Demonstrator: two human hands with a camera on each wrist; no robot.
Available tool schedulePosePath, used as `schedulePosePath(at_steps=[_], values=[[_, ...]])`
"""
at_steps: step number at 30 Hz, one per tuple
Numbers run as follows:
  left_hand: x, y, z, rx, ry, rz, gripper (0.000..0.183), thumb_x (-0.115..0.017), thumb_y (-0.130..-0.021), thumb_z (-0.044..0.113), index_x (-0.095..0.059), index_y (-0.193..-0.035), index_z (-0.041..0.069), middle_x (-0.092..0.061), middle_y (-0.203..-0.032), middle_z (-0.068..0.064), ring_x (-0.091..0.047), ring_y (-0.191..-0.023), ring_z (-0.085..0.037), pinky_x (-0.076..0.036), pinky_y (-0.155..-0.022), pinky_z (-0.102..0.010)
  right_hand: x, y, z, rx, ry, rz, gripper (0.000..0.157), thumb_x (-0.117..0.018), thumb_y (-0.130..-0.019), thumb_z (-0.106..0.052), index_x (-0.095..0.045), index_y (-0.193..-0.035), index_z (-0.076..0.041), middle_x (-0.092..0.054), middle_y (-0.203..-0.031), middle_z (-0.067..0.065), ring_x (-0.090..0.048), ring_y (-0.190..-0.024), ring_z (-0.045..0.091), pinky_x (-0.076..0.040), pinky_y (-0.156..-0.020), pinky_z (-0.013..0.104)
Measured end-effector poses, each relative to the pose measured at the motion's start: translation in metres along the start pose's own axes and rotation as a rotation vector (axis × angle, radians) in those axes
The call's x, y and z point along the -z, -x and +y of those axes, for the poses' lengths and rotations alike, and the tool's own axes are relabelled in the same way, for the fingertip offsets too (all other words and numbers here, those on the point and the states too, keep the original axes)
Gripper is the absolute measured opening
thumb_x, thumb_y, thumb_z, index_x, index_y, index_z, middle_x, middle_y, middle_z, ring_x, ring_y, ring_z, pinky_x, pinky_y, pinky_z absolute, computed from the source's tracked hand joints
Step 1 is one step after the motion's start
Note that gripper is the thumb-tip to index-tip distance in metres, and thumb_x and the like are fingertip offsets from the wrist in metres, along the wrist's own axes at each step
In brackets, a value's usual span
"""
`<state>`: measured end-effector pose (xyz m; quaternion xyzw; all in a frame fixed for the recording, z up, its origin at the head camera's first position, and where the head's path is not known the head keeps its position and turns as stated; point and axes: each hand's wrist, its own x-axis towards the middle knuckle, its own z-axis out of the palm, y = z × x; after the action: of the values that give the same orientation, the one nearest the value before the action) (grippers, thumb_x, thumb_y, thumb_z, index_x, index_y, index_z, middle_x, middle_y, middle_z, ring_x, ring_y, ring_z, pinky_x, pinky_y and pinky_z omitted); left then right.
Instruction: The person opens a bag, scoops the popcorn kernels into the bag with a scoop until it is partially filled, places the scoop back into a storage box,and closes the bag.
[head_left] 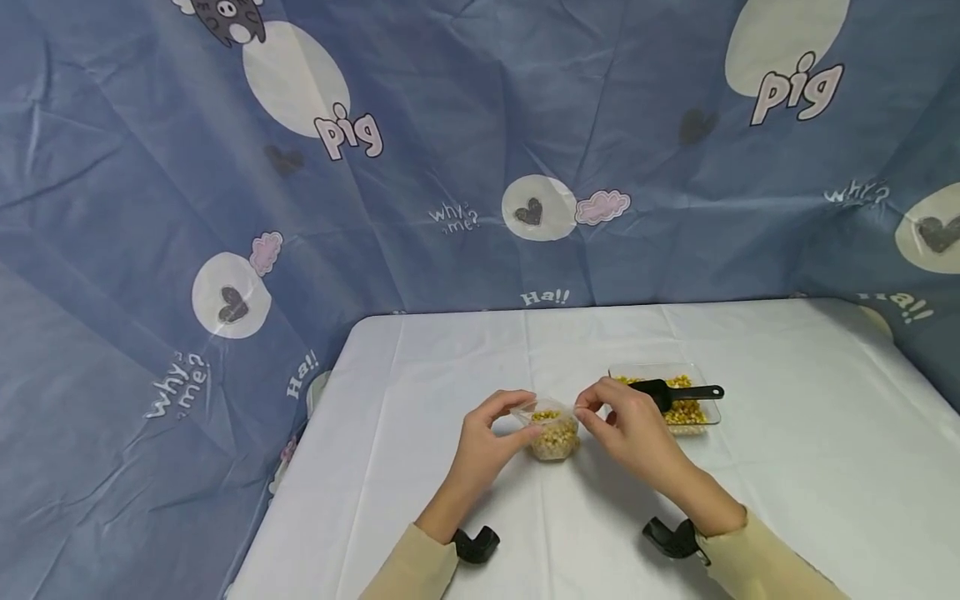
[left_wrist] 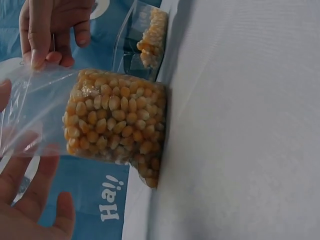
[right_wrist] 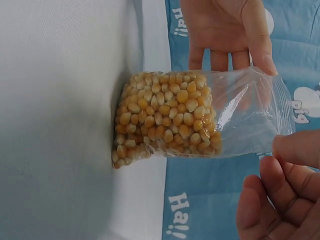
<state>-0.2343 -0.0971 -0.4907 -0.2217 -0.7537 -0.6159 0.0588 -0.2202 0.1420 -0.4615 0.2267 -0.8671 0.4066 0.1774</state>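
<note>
A clear zip bag (head_left: 555, 437) of corn kernels stands upright on the table, its upper part empty of kernels. My left hand (head_left: 486, 442) holds its left side, thumb on the near face and fingers behind the film. In the right wrist view, that left hand (right_wrist: 227, 30) has its thumb against the clear plastic above the kernels (right_wrist: 167, 115). Thumb and forefinger of my right hand (head_left: 630, 425) pinch the top right corner by the zip strip. The left wrist view shows the right hand (left_wrist: 52, 30) at that corner, beside the bag (left_wrist: 117, 120).
Right of the bag, behind my right hand, a clear rectangular container (head_left: 712, 414) holds more corn kernels. A black scoop (head_left: 660, 392) lies across it, handle to the right. White cloth (head_left: 450, 358) covers the table; a blue printed curtain (head_left: 465, 267) hangs behind.
</note>
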Motion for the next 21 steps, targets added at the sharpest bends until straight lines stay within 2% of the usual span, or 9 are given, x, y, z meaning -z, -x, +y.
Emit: schedulePosePath(at_steps=[2, 6, 9, 12, 15, 19, 21], values=[[-0.001, -0.003, 0.005, 0.020, -0.010, -0.020, 0.042, -0.083, -0.085, 0.016, -0.069, -0.125, 0.015, -0.068, -0.121, 0.000, -0.060, -0.116, -0.019, -0.043, -0.101, -0.047, 0.000, -0.001, -0.001, -0.011, -0.016, -0.008, 0.008, -0.076, -0.092, -0.015, -0.070, -0.092, -0.020, -0.062, -0.087, -0.016, -0.058, -0.074, 0.003, -0.051, -0.063, 0.026], [-0.005, -0.011, 0.028, 0.042, -0.034, -0.050, 0.039, -0.082, -0.085, 0.011, -0.070, -0.121, 0.017, -0.069, -0.120, -0.004, -0.060, -0.116, -0.017, -0.041, -0.103, -0.050, 0.000, -0.002, -0.001, -0.020, -0.040, -0.006, 0.010, -0.077, -0.091, -0.013, -0.071, -0.092, -0.021, -0.062, -0.086, -0.016, -0.059, -0.073, 0.005, -0.051, -0.062, 0.025], [-0.008, -0.017, 0.043, 0.001, -0.063, -0.072, 0.032, -0.082, -0.085, 0.007, -0.073, -0.114, 0.016, -0.070, -0.115, -0.005, -0.061, -0.113, -0.016, -0.043, -0.102, -0.048, -0.001, -0.002, 0.000, -0.015, -0.038, 0.010, 0.011, -0.076, -0.091, -0.012, -0.071, -0.091, -0.022, -0.061, -0.084, -0.016, -0.058, -0.069, 0.004, -0.049, -0.060, 0.024], [-0.012, -0.022, 0.047, -0.051, -0.093, -0.085, 0.025, -0.082, -0.085, 0.006, -0.075, -0.108, 0.013, -0.070, -0.110, -0.005, -0.063, -0.108, -0.016, -0.047, -0.097, -0.044, 0.000, -0.001, 0.000, -0.011, -0.033, 0.019, 0.012, -0.077, -0.091, -0.011, -0.071, -0.090, -0.022, -0.061, -0.083, -0.016, -0.055, -0.067, 0.002, -0.048, -0.058, 0.023], [-0.017, -0.025, 0.035, -0.090, -0.112, -0.085, 0.018, -0.083, -0.085, 0.012, -0.077, -0.102, 0.013, -0.071, -0.106, 0.000, -0.064, -0.105, -0.014, -0.049, -0.095, -0.039, 0.000, -0.002, -0.001, -0.011, -0.041, 0.015, 0.012, -0.077, -0.091, -0.011, -0.072, -0.091, -0.022, -0.062, -0.084, -0.016, -0.054, -0.066, 0.002, -0.047, -0.058, 0.024], [-0.020, -0.030, 0.013, -0.122, -0.104, -0.101, 0.010, -0.082, -0.087, 0.026, -0.079, -0.095, 0.021, -0.071, -0.098, 0.010, -0.064, -0.100, -0.010, -0.050, -0.092, -0.035, 0.000, -0.002, -0.002, -0.021, -0.044, -0.001, 0.011, -0.076, -0.091, -0.013, -0.072, -0.092, -0.024, -0.062, -0.085, -0.017, -0.054, -0.067, 0.003, -0.047, -0.057, 0.024], [-0.022, -0.032, 0.008, -0.149, -0.106, -0.110, 0.008, -0.082, -0.087, 0.028, -0.079, -0.093, 0.023, -0.071, -0.095, 0.013, -0.063, -0.097, -0.010, -0.050, -0.089, -0.034, 0.000, -0.001, -0.001, -0.023, -0.037, -0.004, 0.012, -0.077, -0.091, -0.014, -0.072, -0.091, -0.025, -0.062, -0.084, -0.018, -0.055, -0.067, 0.003, -0.047, -0.057, 0.024]])
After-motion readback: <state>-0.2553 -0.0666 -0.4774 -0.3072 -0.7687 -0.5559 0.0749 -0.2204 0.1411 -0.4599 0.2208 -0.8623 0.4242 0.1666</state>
